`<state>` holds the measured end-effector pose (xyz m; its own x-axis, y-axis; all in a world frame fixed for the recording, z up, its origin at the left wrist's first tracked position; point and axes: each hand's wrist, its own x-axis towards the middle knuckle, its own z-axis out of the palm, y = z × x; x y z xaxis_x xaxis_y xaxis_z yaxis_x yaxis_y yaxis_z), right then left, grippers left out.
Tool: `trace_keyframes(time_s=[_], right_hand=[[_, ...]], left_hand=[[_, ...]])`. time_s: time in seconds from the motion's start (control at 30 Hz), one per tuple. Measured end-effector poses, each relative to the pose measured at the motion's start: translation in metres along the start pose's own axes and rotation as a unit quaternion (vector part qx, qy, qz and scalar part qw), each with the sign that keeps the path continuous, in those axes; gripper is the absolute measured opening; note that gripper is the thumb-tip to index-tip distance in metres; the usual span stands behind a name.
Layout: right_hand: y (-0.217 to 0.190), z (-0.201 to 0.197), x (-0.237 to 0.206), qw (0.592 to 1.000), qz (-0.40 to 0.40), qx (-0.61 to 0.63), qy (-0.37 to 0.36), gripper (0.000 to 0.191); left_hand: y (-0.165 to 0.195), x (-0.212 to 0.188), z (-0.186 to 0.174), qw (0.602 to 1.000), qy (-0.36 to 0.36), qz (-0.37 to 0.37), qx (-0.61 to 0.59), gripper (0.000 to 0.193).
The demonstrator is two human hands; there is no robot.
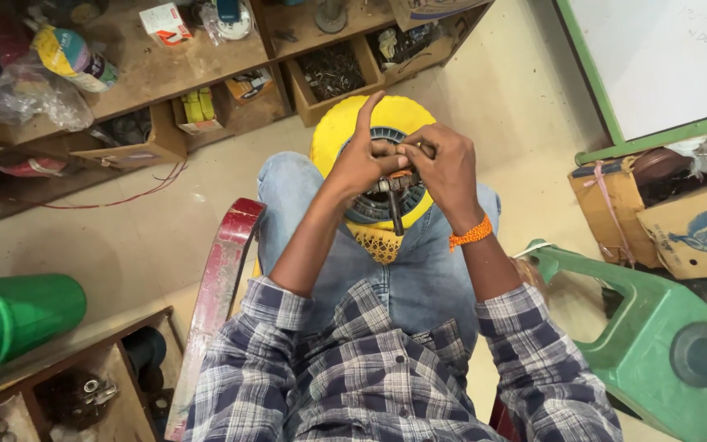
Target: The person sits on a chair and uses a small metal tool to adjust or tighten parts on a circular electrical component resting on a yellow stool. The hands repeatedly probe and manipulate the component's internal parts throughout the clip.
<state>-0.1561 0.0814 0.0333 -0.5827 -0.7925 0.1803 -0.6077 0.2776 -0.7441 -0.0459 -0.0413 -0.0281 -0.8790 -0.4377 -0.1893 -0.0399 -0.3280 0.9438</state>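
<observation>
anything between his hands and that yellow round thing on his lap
Nothing visible does. Both the left hand and the right hand already rest on the yellow round housing, fingers meeting over its dark centre.

small white and red carton (pixel 165 23) at eleven o'clock on the shelf, brown cardboard box with blue bird print (pixel 701 233) at three o'clock, green-framed whiteboard (pixel 664 57) at one o'clock

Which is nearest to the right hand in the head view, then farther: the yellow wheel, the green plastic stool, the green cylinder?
1. Yellow wheel, under the right hand, on the lap.
2. Green plastic stool, lower right.
3. Green cylinder, far left.
</observation>
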Motion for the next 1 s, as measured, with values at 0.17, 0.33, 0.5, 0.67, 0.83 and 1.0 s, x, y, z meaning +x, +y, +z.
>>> trace_keyframes(time_s=[0.17, 0.33, 0.5, 0.67, 0.83, 1.0], right_hand=[[-0.015, -0.004, -0.029, 0.999, -0.011, 0.034, 0.001, 0.010], [-0.029, 0.007, -0.062, 0.997, 0.042, 0.053, 0.030, 0.016], [-0.036, 0.002, -0.069, 0.990, 0.115, -0.056, 0.062, 0.021], [-0.044, -0.002, -0.071, 0.996, 0.018, -0.028, 0.081, 0.009], [-0.040, 0.011, -0.080, 0.998, 0.030, -0.015, 0.049, 0.007], [-0.007, 0.040, -0.107, 0.992, 0.112, 0.049, 0.022, 0.007]], left_hand=[[-0.003, -0.015, -0.035, 0.985, -0.151, 0.062, -0.054, 0.099], [0.001, -0.023, -0.043, 0.977, -0.180, 0.113, 0.035, 0.090], [0.013, -0.025, -0.043, 0.967, -0.173, 0.140, 0.121, 0.083], [0.018, -0.026, -0.041, 0.960, -0.164, 0.162, 0.161, 0.083], [0.020, -0.027, -0.039, 0.966, -0.152, 0.146, 0.150, 0.081], [0.032, -0.028, -0.036, 0.954, -0.142, 0.141, 0.225, 0.056]])
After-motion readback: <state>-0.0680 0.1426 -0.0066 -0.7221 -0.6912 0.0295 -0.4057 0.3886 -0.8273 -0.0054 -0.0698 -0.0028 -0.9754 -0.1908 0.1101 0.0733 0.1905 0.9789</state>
